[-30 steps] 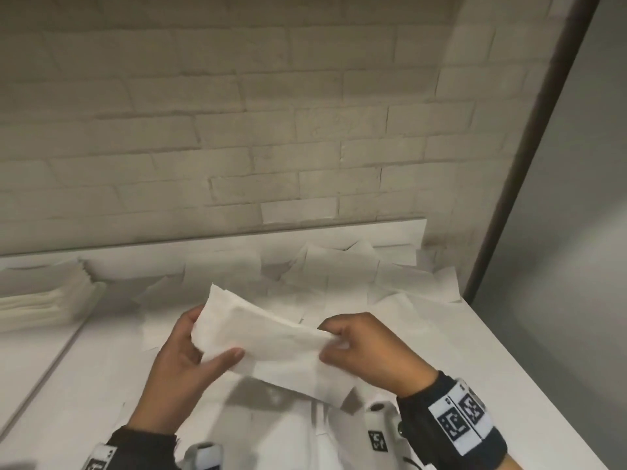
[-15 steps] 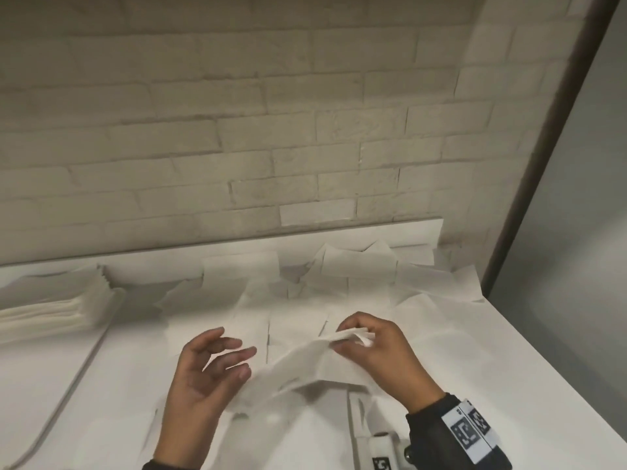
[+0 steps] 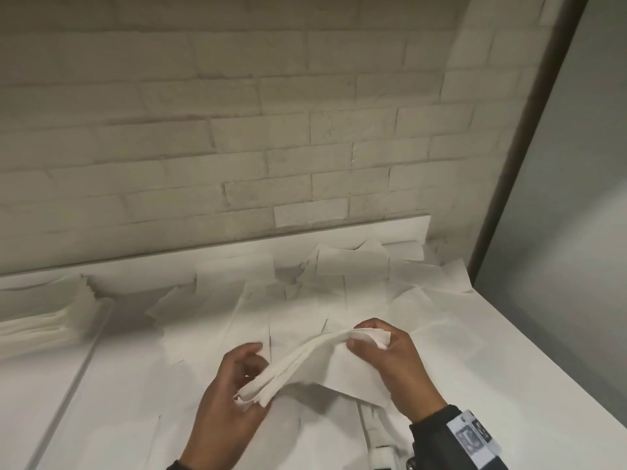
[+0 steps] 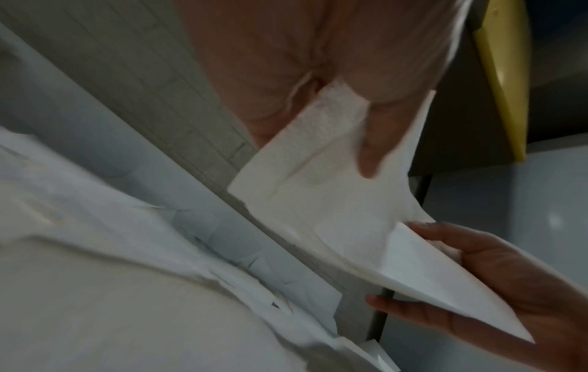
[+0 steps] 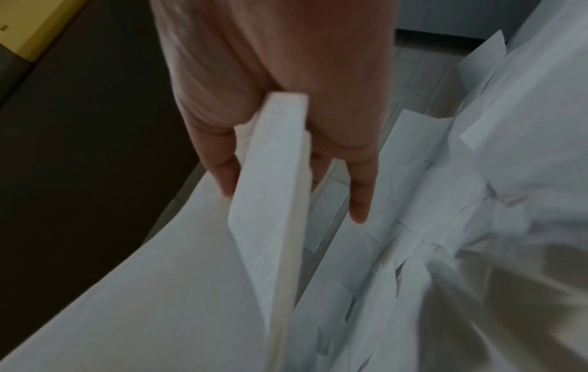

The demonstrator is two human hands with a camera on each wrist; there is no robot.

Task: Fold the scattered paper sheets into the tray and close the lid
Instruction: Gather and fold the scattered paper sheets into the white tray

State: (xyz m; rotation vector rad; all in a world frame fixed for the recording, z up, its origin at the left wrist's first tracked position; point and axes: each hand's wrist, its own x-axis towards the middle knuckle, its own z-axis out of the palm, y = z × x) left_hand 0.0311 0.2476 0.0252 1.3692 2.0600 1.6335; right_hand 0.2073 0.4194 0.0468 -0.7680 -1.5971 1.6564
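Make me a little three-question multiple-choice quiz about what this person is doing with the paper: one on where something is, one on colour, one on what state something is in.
1. Where is the stack of folded sheets?
A. far left of the table
B. under the right hand
C. on the floor

2. What colour are the scattered sheets?
A. yellow
B. white
C. blue

3. How is the held paper right now?
A. lying flat on the table
B. crumpled into a ball
C. folded and held by both hands

Answers: 1 A, the pile sits at the left edge of the head view. 2 B, all are white. 3 C, the left hand and right hand each hold an end.
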